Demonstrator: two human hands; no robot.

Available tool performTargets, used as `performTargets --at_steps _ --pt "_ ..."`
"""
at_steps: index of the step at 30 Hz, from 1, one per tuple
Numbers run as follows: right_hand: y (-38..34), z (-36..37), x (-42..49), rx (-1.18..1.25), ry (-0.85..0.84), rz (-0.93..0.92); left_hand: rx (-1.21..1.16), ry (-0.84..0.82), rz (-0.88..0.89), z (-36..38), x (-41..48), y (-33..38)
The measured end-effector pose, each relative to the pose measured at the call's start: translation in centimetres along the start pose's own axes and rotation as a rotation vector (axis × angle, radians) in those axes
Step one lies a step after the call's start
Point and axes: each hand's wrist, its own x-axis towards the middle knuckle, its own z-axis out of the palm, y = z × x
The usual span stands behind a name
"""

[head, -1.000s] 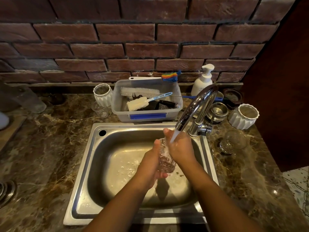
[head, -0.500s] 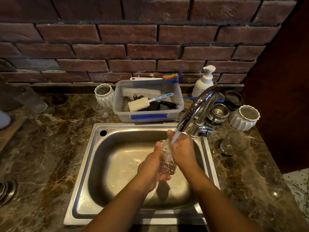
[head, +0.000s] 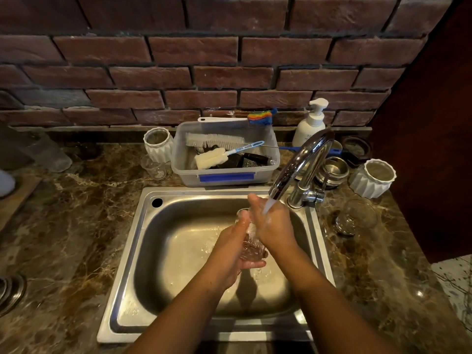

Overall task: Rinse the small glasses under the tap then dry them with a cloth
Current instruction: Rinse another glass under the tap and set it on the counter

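A small clear glass (head: 251,245) is held over the steel sink (head: 153,251), under the water running from the chrome tap (head: 301,162). My left hand (head: 229,254) cups the glass from the left and below. My right hand (head: 273,223) presses against its right side, and the stream lands on this hand and the glass. Most of the glass is hidden between my hands. Another small glass (head: 154,167) stands left of the plastic tub, and a further clear glass (head: 357,218) lies on the counter right of the tap. No cloth is in view.
Behind the sink a plastic tub (head: 224,176) holds brushes. White ribbed cups (head: 158,144) (head: 373,178) stand either side. A soap pump bottle (head: 310,123) and stacked steel bowls (head: 332,172) sit behind the tap. Brick wall at the back; a dark cabinet on the right.
Both hands keep hold of the glass under the stream. The glass has turned a little between them and my left hand has slid lower around its base.
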Motion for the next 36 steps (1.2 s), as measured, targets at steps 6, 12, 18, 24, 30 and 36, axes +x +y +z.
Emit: performTargets --at_steps 6,12,18,24,30,36 --pt "-0.8 0.5 -0.3 0.172 0.015 0.020 -0.319 -0.027 -0.046 0.3 0.0 0.7" --pt "0.1 0.4 -0.3 0.062 0.088 0.002 -0.197 -0.031 -0.066 -0.1 0.0 0.5" --pt "-1.0 -0.3 0.0 0.143 0.096 -0.004 -0.146 -0.039 0.020 0.8 -0.3 0.2" --pt "-0.9 0.2 -0.7 0.078 0.099 -0.042 -0.445 0.009 -0.135 0.1 0.1 0.2" --pt "-1.3 0.2 -1.7 -0.105 0.158 -0.164 -0.475 0.157 -0.075 1.1 -0.5 0.4" --pt "-0.5 -0.6 -3.4 0.063 -0.081 -0.252 -0.279 0.196 0.123 -0.4 0.1 1.9"
